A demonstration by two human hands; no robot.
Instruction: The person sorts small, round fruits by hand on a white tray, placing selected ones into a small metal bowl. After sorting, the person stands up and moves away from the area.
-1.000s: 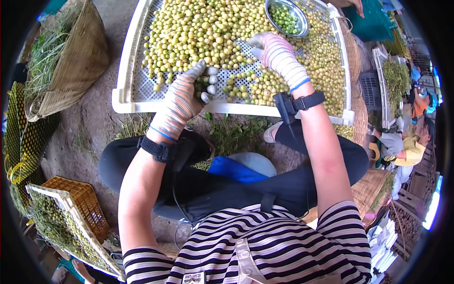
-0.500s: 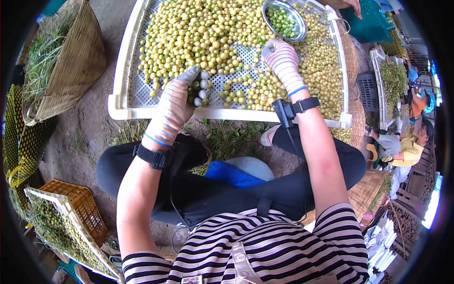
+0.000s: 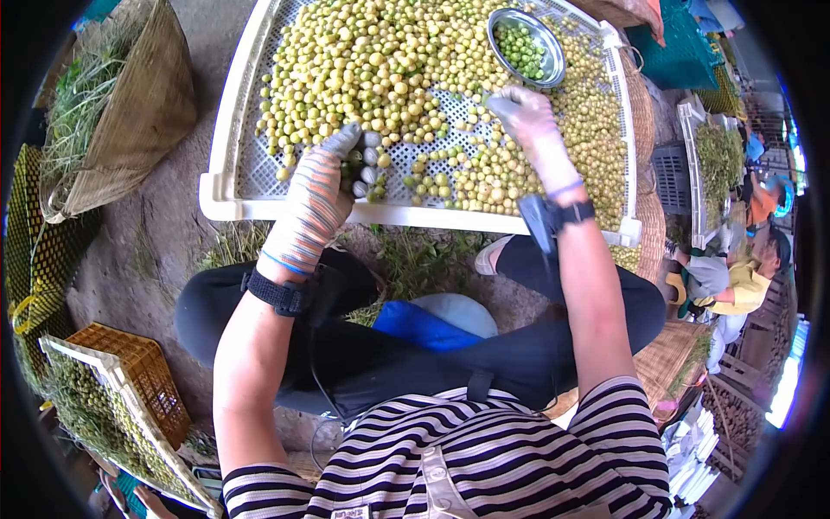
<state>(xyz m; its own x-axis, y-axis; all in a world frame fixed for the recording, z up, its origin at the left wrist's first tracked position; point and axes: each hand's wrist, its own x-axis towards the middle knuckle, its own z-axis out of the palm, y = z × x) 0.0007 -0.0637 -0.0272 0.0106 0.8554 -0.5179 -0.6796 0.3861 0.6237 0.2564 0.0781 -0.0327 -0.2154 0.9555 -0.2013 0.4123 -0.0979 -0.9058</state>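
A white mesh tray (image 3: 415,214) full of small round yellow-green fruits (image 3: 372,60) lies in front of me. My left hand (image 3: 316,195), in a striped glove with grey fingertips, is curled over its near left part, with dark green fruits (image 3: 349,169) partly visible in the palm. Over the middle right of the tray is my gloved right hand (image 3: 529,125), a little blurred, its fingers bent together. Whatever they may hold is hidden. Just beyond it, a metal bowl (image 3: 554,62) with greener fruits rests on the fruit in the tray.
At the left stands a woven basket (image 3: 143,112) of green stalks. An orange crate (image 3: 147,355) and a tilted tray of fruit and stems (image 3: 104,389) are lower left. A dark crate (image 3: 671,177) and another person in a yellow top (image 3: 745,285) are at the right.
My right hand has moved down and slightly right, away from the bowl. My left hand stays almost in place, still curled. The view has shifted slightly.
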